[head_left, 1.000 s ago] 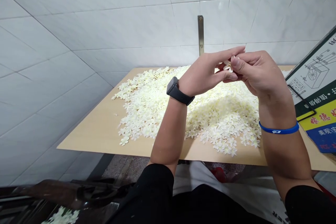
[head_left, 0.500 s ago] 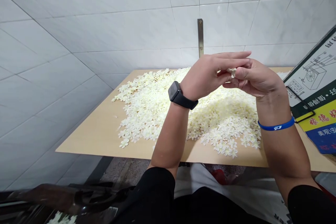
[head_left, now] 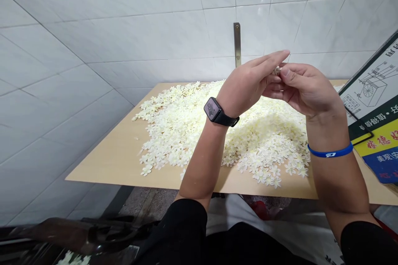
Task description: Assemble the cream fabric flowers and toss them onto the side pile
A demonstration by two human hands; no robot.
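Note:
A large heap of small cream-white flower pieces (head_left: 192, 124) covers a light wooden board (head_left: 115, 157). Both hands are raised together above the heap. My left hand (head_left: 248, 85), with a black watch on its wrist, has its fingers stretched towards the right hand and touches a small white flower piece (head_left: 276, 70). My right hand (head_left: 303, 87), with a blue wristband, pinches that same piece between thumb and fingers. Most of the piece is hidden by the fingertips.
White tiled walls close in at the left and behind, with a metal bracket (head_left: 237, 43) on the back wall. A printed sign (head_left: 373, 103) leans at the right edge of the board. A dark object (head_left: 93, 234) and some loose flowers (head_left: 73, 258) lie low at the left.
My hands stayed joined over the heap, dipping slightly and then rising. The left wrist turned so the watch face shows. The flower piece is now more hidden between the fingertips.

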